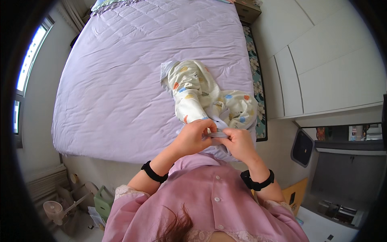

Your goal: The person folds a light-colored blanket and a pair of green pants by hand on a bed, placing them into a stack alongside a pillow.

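Observation:
A cream cloth (189, 104) printed with colourful balloon-like shapes and small animals lies bunched near the right front part of the bed. Its pale lavender edge band (218, 135) runs between my hands. My left hand (193, 136) pinches the band with thumb and fingers. Close beside it, my right hand (240, 142) grips the same band from the right. Part of the cloth is folded over itself, so its full shape cannot be made out. A lavender patch (167, 70) shows at its far left corner.
A lavender quilted cover (121, 90) spreads over the bed. A floral floor mat (255, 69) lies along its right side, before white cabinets (329, 69). A dark bin-like container (303, 148) is at right. A fan (53, 210) and a green plastic object (102, 202) stand behind at left.

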`<state>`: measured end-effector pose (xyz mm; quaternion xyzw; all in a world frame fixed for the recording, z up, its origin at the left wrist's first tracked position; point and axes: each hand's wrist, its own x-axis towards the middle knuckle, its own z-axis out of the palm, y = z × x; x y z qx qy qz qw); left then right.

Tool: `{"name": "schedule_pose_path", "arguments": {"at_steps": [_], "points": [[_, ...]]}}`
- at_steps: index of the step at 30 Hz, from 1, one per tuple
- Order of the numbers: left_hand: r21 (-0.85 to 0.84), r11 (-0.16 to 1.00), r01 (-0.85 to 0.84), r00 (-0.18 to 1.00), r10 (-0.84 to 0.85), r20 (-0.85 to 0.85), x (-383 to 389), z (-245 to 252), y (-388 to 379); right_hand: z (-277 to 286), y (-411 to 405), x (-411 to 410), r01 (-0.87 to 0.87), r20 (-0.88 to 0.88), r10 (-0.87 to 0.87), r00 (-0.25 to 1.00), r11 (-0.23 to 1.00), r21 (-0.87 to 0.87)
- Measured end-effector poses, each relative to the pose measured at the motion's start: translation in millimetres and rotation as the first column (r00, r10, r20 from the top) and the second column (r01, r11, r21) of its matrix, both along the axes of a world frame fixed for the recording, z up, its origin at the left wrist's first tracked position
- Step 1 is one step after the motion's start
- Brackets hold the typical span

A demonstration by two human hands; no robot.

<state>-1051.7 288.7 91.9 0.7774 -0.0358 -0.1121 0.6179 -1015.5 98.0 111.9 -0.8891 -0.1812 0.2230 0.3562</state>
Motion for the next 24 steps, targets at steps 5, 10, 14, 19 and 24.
{"name": "schedule_pose_path", "arguments": {"at_steps": [5,10,14,19,24], "points": [[0.281,0.914,-0.292,0.909,0.174,0.379,-9,-24,-8,13,7,0,-0.037,0.093,0.038,0.995,0.999,-0.009],[0.369,0.832,-0.415,0.865,0.234,0.444,-1,-37,-5,22,3,-3,-0.024,0.139,0.019,0.99,0.999,0.035],[0.428,0.766,-0.48,0.854,0.295,0.43,0,-68,10,34,-10,-2,-0.009,0.193,-0.002,0.981,0.998,0.06],[0.369,0.844,-0.389,0.902,0.268,0.337,-20,-99,43,39,-36,2,-0.019,0.221,0.005,0.975,0.998,0.06],[0.406,0.88,-0.247,0.961,0.169,0.22,-30,-128,45,46,-38,0,0.002,0.106,-0.009,0.994,0.998,0.063]]}}
